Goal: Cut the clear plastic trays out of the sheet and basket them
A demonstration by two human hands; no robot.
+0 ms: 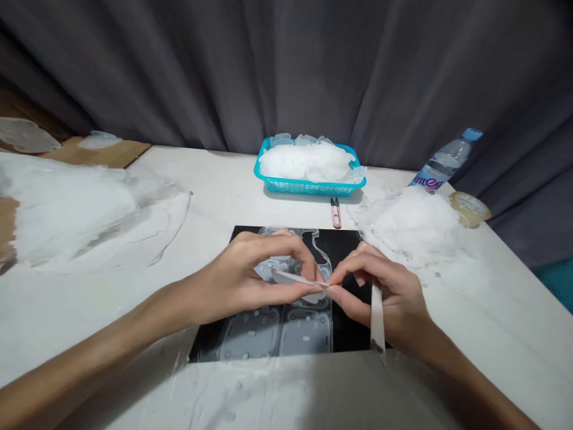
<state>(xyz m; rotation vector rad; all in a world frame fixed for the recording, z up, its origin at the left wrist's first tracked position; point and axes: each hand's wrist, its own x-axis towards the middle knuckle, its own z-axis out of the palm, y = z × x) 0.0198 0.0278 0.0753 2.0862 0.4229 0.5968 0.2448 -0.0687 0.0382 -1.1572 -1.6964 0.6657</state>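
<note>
My left hand (264, 269) pinches a small, thin, whitish translucent piece (286, 277) between thumb and forefinger. At that piece's right end, the thumb and forefinger of my right hand (380, 283) are also closed, almost touching the left fingertips. A slim, flat, pale tool (377, 316) with a dark mark near its lower end is tucked in my right hand and points down; its exact kind is unclear. Beneath both hands lies a translucent moulded sheet (250, 334) with rounded panels and small raised dots. It rests on a black mat (351, 334), partly hidden by my hands.
A blue basket (308, 186) heaped with translucent pieces stands at the back. Pink-handled thread snips (335, 214) lie before it. Translucent piles sit left (76, 209) and right (416, 224), with a water bottle (447, 161), a tape roll (470, 209) and cardboard (129, 154) nearby.
</note>
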